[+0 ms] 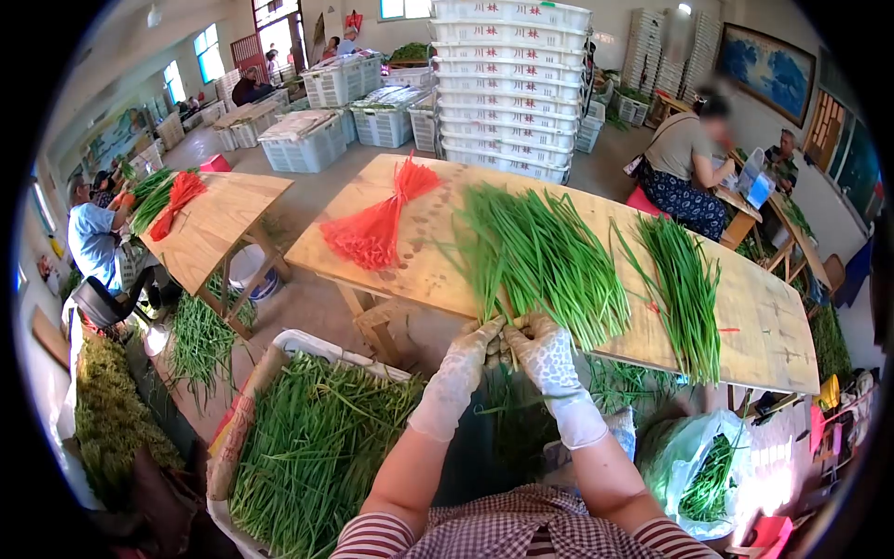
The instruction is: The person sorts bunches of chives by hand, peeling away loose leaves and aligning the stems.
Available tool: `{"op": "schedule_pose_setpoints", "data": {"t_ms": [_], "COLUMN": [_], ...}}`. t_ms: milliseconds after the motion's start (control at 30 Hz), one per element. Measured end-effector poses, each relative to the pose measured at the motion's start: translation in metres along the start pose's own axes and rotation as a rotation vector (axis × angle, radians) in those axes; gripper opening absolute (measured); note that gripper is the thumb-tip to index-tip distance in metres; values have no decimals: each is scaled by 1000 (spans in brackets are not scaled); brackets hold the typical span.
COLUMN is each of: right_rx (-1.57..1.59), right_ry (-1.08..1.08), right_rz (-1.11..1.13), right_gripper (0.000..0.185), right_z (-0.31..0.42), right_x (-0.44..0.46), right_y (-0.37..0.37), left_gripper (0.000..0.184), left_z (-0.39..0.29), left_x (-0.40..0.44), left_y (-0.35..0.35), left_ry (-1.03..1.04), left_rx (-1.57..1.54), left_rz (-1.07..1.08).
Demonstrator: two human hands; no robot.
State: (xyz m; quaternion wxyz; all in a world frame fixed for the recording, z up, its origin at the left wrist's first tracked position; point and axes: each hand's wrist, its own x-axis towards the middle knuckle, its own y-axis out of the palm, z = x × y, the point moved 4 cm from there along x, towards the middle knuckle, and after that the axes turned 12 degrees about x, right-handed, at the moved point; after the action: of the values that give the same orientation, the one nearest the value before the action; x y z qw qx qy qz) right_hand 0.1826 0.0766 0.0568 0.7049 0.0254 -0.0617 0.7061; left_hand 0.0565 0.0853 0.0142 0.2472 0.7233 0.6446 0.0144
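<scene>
My left hand, in a pale patterned glove, is closed at the front edge of the wooden table. Right beside it, almost touching, is my right hand in a matching glove, fingers pinched together. Both hold the lower ends of a few garlic chives, whose blurred leaves reach up over the table. Just beyond my fingers lies a large spread pile of garlic chives, cut ends toward me. To its right rests a narrower bunch of chives. A sheaf of red ties lies to the left on the tabletop.
A white crate full of loose greens stands low on my left. A clear plastic bag with greens sits low right. Tall stacked white crates rise behind the table. Other people sit at side tables.
</scene>
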Motion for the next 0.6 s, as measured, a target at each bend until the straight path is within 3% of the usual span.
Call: {"op": "schedule_pose_setpoints", "data": {"t_ms": [167,333,367,400,433,467,533,567,600], "right_rx": [-615,-500,-431,-362,-341,-529,-893,-1140,-1154], "right_ry": [-263,-177,-175,-169,-131,-83,-3,194,232], "right_rz": [-58,-19,14,43,108,185,352,436,427], "right_gripper": [22,20,19,19,17,19,25,29,29], "right_z": [-2,6,-2,-9,-7,-23,-55,-64,-56], "right_x": [-10,-38,-50,-60,-75,-86,-104,-110,-111], "right_y": [-4,-30,-37,-45,-51,-63,-89,-102,-105], "left_gripper": [8,15,19,23,24,26,27,28,30], "left_z": [7,6,-1,54,20,-15,-29,-25,-24], "left_x": [4,11,7,66,39,10,14,18,20], "left_y": [2,14,11,-19,-8,5,-6,-14,-16], "left_ry": [38,134,23,144,80,11,55,72,94], "left_rx": [71,33,99,-134,-47,37,-8,-10,-12], "left_rz": [-46,-230,-353,-231,-286,-335,-104,-51,0]}}
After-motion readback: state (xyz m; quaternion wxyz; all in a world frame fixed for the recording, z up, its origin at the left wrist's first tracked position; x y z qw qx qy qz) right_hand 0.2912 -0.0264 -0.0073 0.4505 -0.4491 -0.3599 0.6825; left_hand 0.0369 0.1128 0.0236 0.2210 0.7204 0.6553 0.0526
